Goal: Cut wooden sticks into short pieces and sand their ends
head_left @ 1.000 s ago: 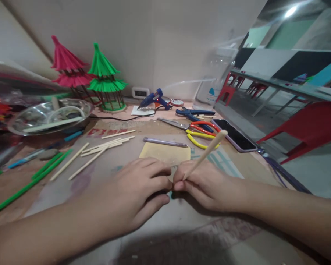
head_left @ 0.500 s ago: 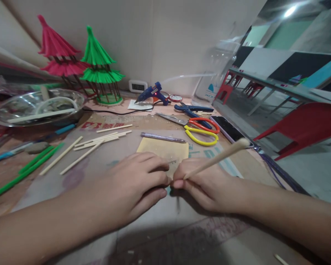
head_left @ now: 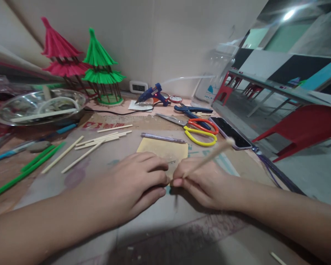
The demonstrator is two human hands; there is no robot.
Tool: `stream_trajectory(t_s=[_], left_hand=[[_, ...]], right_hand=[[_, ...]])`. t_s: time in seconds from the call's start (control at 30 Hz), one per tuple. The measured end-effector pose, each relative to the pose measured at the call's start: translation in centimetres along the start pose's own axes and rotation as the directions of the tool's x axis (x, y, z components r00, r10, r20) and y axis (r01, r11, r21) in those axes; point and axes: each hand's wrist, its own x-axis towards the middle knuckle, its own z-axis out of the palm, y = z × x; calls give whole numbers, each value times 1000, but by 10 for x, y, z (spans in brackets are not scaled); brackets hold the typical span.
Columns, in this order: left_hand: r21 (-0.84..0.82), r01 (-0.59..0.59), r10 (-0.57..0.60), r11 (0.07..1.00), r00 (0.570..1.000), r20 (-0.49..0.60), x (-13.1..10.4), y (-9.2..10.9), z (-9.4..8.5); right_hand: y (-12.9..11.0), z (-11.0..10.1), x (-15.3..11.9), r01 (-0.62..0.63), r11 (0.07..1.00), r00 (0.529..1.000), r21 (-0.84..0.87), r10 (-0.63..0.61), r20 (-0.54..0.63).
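Note:
My right hand [head_left: 201,180] is closed on a pale wooden stick [head_left: 209,159], which slants up and to the right from between thumb and fingers. My left hand [head_left: 143,180] lies just left of it, palm down, fingers bent and fingertips nearly meeting the right ones. Whatever is between its fingertips is hidden or too small to name. Both hands are at the near edge of a yellow paper square [head_left: 165,149]. A pen [head_left: 163,138] lies across the paper's far edge. Several loose sticks [head_left: 105,139] rest to the left.
Scissors [head_left: 200,135], pliers [head_left: 193,109] and a phone [head_left: 231,132] lie behind at right. A blue glue gun [head_left: 153,94], a green tower [head_left: 100,62], a pink tower [head_left: 61,48] and a metal bowl [head_left: 41,119] stand at the back. Green stems [head_left: 35,167] lie left.
The stick in my right hand has tilted, its upper end shifting left and slightly nearer the phone's edge. My left hand has barely moved. The view has shifted slightly.

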Motion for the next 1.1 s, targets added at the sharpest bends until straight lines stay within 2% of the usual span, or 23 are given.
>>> stream_trajectory(t_s=[0.13,0.23,0.3,0.4,0.47,0.5,0.53,0.6,0.67,0.73,0.83,1.1], left_hand=[[13,11,-11,1000,1000,10,-1,0,1],[-3,-3,3,1000,1000,1,-1,0,0],[3,4,-4,1000,1000,5,-1,0,0],[17,27,-28,999,999,26,0,2,-2],[11,32,-33,999,999,32,1,3,-3],[2,33,-33,999,999,27,1,3,-3],[-14,36,-36,999,999,17,1,4,-3],[-72,53,-55,996,998,-26,1,4,-2],[-142,77,-94,987,989,-112,1,3,-1],[-195,91,-131,977,970,-206,1,3,0],[-225,91,-153,970,948,-278,2,1,-2],[-196,19,-86,980,936,-342,5,1,-5]], right_hand=[[-2,1,1,-56,996,998,-62,54,-37],[-4,2,0,15,1000,1000,10,-14,-19],[-2,2,-1,12,1000,1000,-14,-13,-12],[1,2,0,-116,992,993,-41,114,-38],[1,1,4,-262,949,959,177,276,-63],[0,0,6,-319,876,929,362,365,-64],[-1,0,9,-348,751,895,561,445,-40],[-4,1,15,-315,403,845,859,532,60],[-7,3,18,-263,98,831,960,528,174],[-7,6,20,-253,-75,818,965,516,255],[-6,12,19,-248,-169,804,954,513,300],[-5,17,19,-233,-229,797,945,512,320]])
